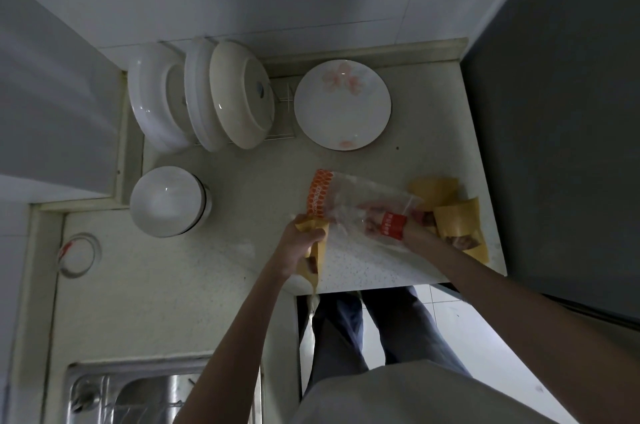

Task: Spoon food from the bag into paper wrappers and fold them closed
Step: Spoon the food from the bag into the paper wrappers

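A clear plastic bag (349, 201) with an orange patterned top lies on the pale counter (194, 285). My left hand (299, 245) grips a yellow paper wrapper (317, 243) with dark food showing in it, just left of the bag. My right hand (398, 224) reaches inside the bag and is blurred behind the plastic; what it holds cannot be made out. To the right of the bag lie more yellow wrappers (460, 219), one showing brown food at its mouth.
A flowered white plate (343, 104) lies flat behind the bag. Several white dishes (204, 94) stand in a rack at the back left, with stacked bowls (169, 201) in front. A steel sink (152, 392) is at lower left. The counter edge runs close below my hands.
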A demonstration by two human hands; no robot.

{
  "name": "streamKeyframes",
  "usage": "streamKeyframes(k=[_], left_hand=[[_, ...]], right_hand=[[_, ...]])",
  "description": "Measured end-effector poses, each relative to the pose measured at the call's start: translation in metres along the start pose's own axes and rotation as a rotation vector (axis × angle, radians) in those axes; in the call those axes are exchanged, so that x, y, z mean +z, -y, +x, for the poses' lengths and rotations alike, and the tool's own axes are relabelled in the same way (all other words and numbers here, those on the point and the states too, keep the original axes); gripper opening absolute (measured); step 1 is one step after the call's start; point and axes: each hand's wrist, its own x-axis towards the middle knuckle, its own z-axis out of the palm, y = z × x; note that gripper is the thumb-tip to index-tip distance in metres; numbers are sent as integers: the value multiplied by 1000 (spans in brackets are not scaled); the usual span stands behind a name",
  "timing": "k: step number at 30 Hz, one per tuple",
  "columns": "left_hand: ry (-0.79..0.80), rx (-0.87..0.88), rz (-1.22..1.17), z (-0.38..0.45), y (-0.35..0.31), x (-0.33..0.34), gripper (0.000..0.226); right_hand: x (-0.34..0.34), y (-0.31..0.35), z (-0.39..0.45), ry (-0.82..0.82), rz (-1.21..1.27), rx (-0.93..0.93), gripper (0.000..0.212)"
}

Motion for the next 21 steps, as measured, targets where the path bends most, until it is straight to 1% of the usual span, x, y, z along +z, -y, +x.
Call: streamKeyframes(k=[1,3,4,5,7,8,9,11,12,14,16,17,19,20,21], left_hand=[[-17,-4,-15,-1,-1,-1,20],[-45,6,-30,-2,-5,-3,18],[-47,11,-37,-4,-7,-4,18],[-48,10,-49,-5,-9,-4,17],[-50,-1,-68,-8,-12,-5,16],[-50,-5,-71,-9,-14,-6,16],[-52,-4,-72,-12,-15,-7,19],[-72,33,-74,-17,-16,-9,25],[-98,62,-66,-19,-17,-10,25],[-209,87,-23,-21,-16,-13,22],[-293,56,29,-18,-15,-17,22],[-298,29,50,-17,-17,-17,26],[-224,37,75,-14,-26,-16,37],[-143,65,76,-12,-33,-12,40],[-58,87,76,-9,-40,-5,39]], right_hand=[[-1,3,-4,-64,31,-22,30],[-8,4,2,-208,-39,-79,46],[-11,6,-1,-214,-113,-119,47],[-12,7,-4,-171,-160,-155,41],[-13,15,-14,-119,-280,-227,20],[-16,20,-18,-138,-336,-261,19],[-22,23,-18,-168,-366,-300,22],[-36,26,-20,-232,-373,-339,26],[-42,26,-21,-268,-385,-333,26],[-56,25,-24,-327,-360,-311,25],[-66,23,-27,-363,-302,-328,24],[-70,21,-27,-369,-276,-336,25],[-74,19,-30,-351,-266,-330,26],[-75,17,-32,-343,-279,-324,26],[-75,15,-32,-337,-283,-328,27]])
